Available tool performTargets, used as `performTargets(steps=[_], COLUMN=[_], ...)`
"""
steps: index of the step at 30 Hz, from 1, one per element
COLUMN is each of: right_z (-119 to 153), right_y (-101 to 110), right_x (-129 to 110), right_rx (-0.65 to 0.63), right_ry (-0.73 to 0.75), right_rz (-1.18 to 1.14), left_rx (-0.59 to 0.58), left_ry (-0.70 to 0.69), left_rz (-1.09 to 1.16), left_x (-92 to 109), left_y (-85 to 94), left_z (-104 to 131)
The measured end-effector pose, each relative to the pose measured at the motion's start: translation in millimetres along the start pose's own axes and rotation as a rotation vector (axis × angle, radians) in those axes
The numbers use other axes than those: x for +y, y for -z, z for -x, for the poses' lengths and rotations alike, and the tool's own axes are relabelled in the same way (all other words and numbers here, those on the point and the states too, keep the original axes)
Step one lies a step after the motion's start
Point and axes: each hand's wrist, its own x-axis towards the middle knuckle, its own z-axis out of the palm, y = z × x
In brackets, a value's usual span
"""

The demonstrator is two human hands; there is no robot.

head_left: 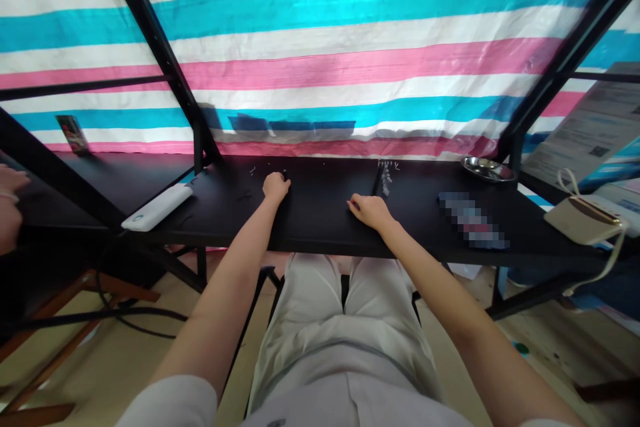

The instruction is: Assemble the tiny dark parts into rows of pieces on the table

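We see small pale-grey pieces (385, 181) lined in short column on black surface (320, 203); dark slim bar (377, 181) alongside, at left; thin white bits (388, 164) in row at far end.

From my distant seat I am viewing a makeshift workshop. A creased, striped plastic sheet (325, 17) is hanging as the back wall, while black metal posts (151, 28) are framing separate stations. A plain black bench (320, 230) is running across mine, and a second bench (135, 170) is continuing leftward, where another person's hand (11, 180) is showing. Small parts (385, 181) are lying in a row near the right hand (371, 211), and a steel dish (487, 170) is sitting at the far right corner. A low wooden frame (127, 288) is standing over the pale floor (550, 327). At the right edge, a printed panel (575, 127) is resembling packaging, though the angle is keeping me unsure.
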Motion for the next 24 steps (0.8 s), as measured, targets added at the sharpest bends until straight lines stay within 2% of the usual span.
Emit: performTargets(steps=[6, 12, 18, 22, 24], right_z=[0.7, 0.9, 3.4, 5.4, 5.7], right_y=[-2.1, -5.5, 1.3, 4.6, 4.8], right_x=[2.9, 9.1, 13.6, 23.8, 31.1], right_rx=[0.112, 0.247, 0.425, 0.598, 0.684], right_ry=[-0.024, -0.072, -0.138, -0.248, -0.365], right_rz=[-0.053, -0.132, -0.230, -0.342, -0.392], left_rx=[0.022, 0.043, 0.030, 0.027, 0.082], left_ry=[0.038, 0.128, 0.171, 0.183, 0.208], left_rz=[0.033, 0.032, 0.022, 0.031, 0.045], left_x=[-4.4, 2.9, 7.4, 10.9, 15.4], left_y=[-4.8, -8.4, -7.4, -1.7, 1.6], left_z=[-2.7, -5.0, -6.8, -0.3, 6.8])
